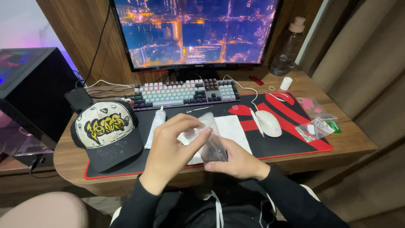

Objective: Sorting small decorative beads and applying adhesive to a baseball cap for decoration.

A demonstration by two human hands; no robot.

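Both my hands meet over the front edge of the desk and hold a small clear plastic bag (211,141) with something dark inside. My left hand (171,145) pinches the bag's upper edge between thumb and fingers. My right hand (236,160) grips the bag's lower part from below. The bag hovers above a white sheet (234,128) lying on the black and red desk mat (291,139). What the dark contents are cannot be made out.
A black and white cap (107,131) and a white tube (156,122) lie to the left. Behind are a lit keyboard (185,93) and a monitor (194,29). A white mouse (269,123), small plastic bags (314,128) and a bottle (289,48) are on the right; a dark computer case (29,84) stands far left.
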